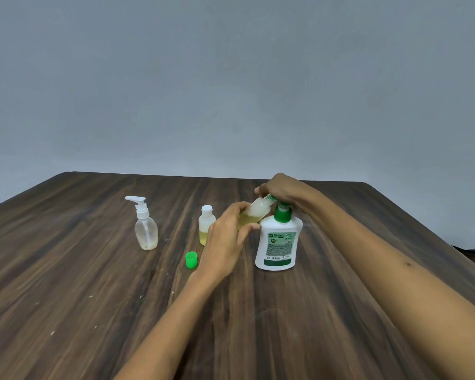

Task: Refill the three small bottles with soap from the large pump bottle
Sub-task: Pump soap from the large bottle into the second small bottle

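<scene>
Head view. Dark wood-grain table [93,283] against a plain grey wall [231,78].

Large pump bottle [279,242]: white body, green collar and green pump head, upright on the table right of centre. Front label is green and white; "ORIGINAL" is legible near its top, the brand mark and the finer print below it are too small to read, and a barcode strip sits near the bottom edge.

Right hand [281,189]: lies over the pump head, fingers curled down around it. Whether the pump is depressed cannot be told.

Left hand [228,237]: fingers and thumb wrapped round a small clear bottle [254,213], held tilted above the table with its open mouth up against the green nozzle, just beside the pump bottle's shoulder. Yellowish liquid sits in its lower part, white foam in its upper part.

Green cap [191,260]: loose on the table, upright, near the left wrist.

Second small bottle [206,224]: white flip cap on, upright, just behind the left hand, a layer of yellow liquid in its bottom portion. No label readable.

Small clear pump dispenser [145,226]: white pump head, upright, well apart to the left, near empty with a little residue at its base.
</scene>
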